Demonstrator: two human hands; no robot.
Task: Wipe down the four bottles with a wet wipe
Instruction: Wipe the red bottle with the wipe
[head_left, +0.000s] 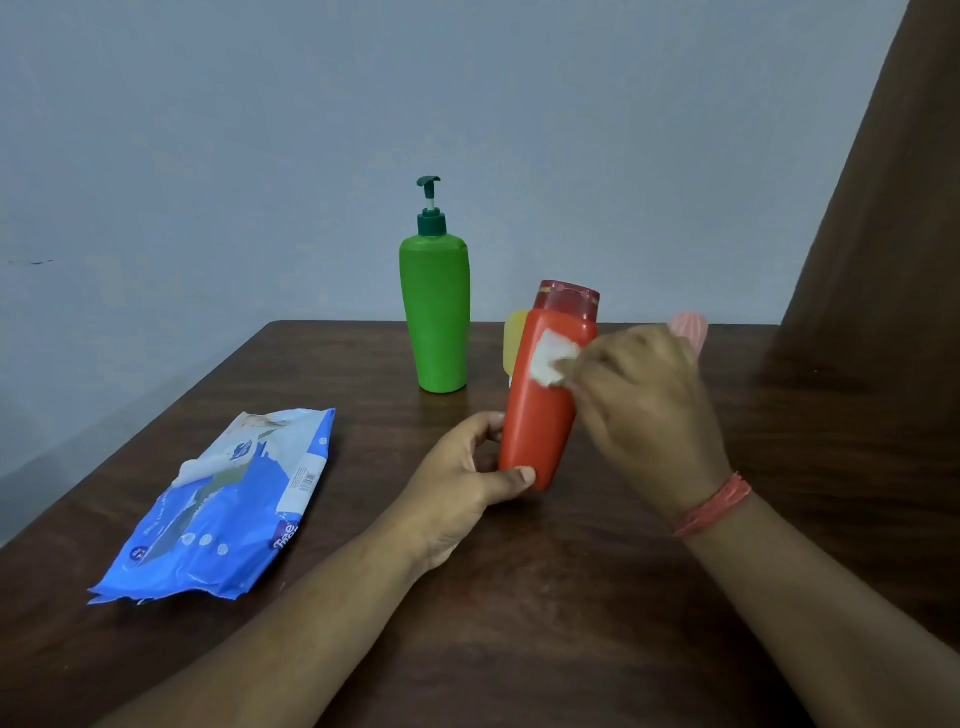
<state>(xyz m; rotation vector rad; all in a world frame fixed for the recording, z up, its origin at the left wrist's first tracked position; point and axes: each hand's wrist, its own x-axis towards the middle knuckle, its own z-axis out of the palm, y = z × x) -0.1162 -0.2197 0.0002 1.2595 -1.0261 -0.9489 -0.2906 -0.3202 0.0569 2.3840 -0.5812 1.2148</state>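
The left hand (462, 483) held the bottom of the red bottle (545, 395), with its thumb on the front and its fingers curled round the side. The bottle leaned a little to the right, cap up, and was in the middle of the brown tabletop (519, 623). I could not tell if its bottom touched the tabletop. The right hand (644, 410) pinched a small white wet wipe (553, 358) and pressed it on the upper front of the red bottle. A red thread band (714, 506) was round the right wrist.

A tall green pump bottle (439, 312) stood upright behind, near the far edge. A yellow bottle (514, 343) peeked out just behind the red one. A pink bottle (691, 327) showed only its top behind the right hand. A blue pack of wipes (223, 514) lay flat on the left, with its flap partly open
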